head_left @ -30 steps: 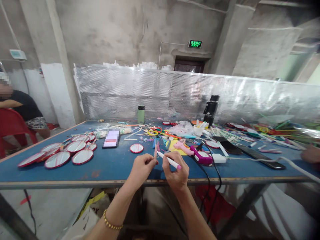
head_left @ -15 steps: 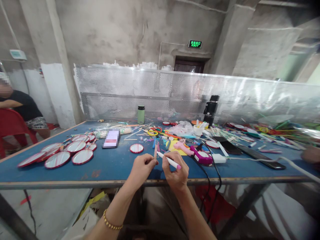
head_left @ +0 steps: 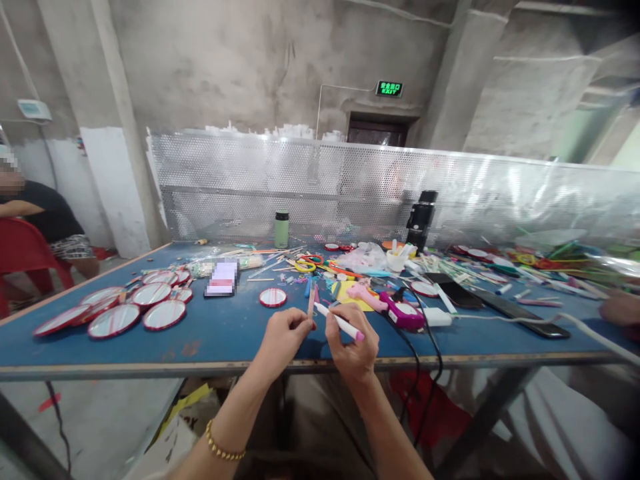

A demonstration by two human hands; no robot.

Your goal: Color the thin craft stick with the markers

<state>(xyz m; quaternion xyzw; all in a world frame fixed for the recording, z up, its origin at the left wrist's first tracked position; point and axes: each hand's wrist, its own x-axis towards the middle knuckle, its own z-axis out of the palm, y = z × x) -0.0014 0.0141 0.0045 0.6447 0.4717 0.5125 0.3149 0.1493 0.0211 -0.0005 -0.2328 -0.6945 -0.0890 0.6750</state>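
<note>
My left hand (head_left: 287, 335) is closed, pinching a narrow flat wooden stick (head_left: 311, 301) that points up and away from me. In my right hand (head_left: 354, 341) sits a white marker pen (head_left: 345, 324) with a pink end, held like a pen. Its tip lies close to the stick; whether they touch I cannot tell. Just beyond my left hand, a round red-rimmed mirror (head_left: 273, 297) rests on the blue table (head_left: 220, 340). Right of my right hand lies a pink hot glue gun (head_left: 363, 291), beside a magenta device (head_left: 403, 312).
Several red-rimmed mirrors (head_left: 165, 314) are piled at the left, near a phone (head_left: 222, 277). A green bottle (head_left: 282, 231) stands at the back. Black cables (head_left: 416, 353) hang over the front edge. A person (head_left: 45, 213) sits far left; another's hand (head_left: 620, 309) shows at right.
Both hands stay nearly still, with the marker's rear end shifted very slightly right and down. The stick stays in my left hand.
</note>
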